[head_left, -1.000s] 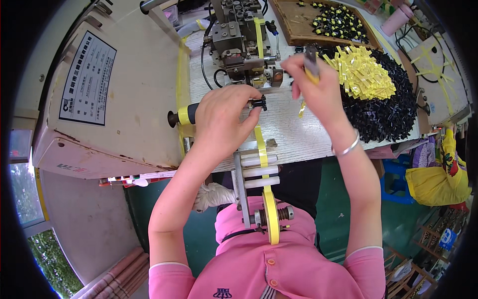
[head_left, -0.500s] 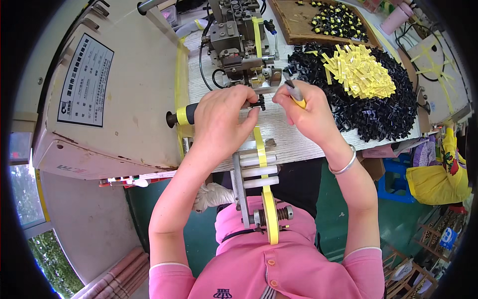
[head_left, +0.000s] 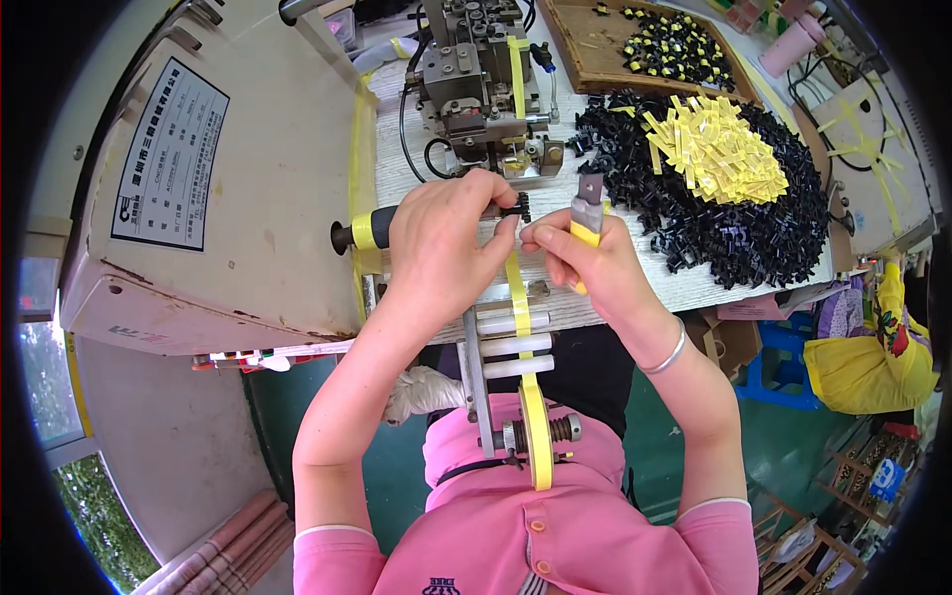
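Observation:
My left hand [head_left: 444, 248] grips a tool with a black and yellow handle [head_left: 362, 231] and pinches a small black part [head_left: 519, 207] at its tip. My right hand [head_left: 587, 263] holds a yellow-handled cutter with a grey blade [head_left: 587, 203] and its fingertips meet the left hand's at the small part. A strip of yellow tape [head_left: 518, 297] runs from a holder with white rollers [head_left: 514, 344] up to the two hands. Just beyond them stands a small grey metal machine [head_left: 481, 74] on the white bench [head_left: 635, 297].
A heap of small black parts [head_left: 729, 228] topped with cut yellow tape pieces [head_left: 716, 149] lies right of the hands. A wooden tray [head_left: 645, 45] with more black and yellow parts sits behind. A large beige cabinet [head_left: 198, 188] fills the left. A yellow bag [head_left: 868, 362] hangs lower right.
My right hand came down from near the yellow pieces to meet my left hand at the small black part. My left hand stayed in place.

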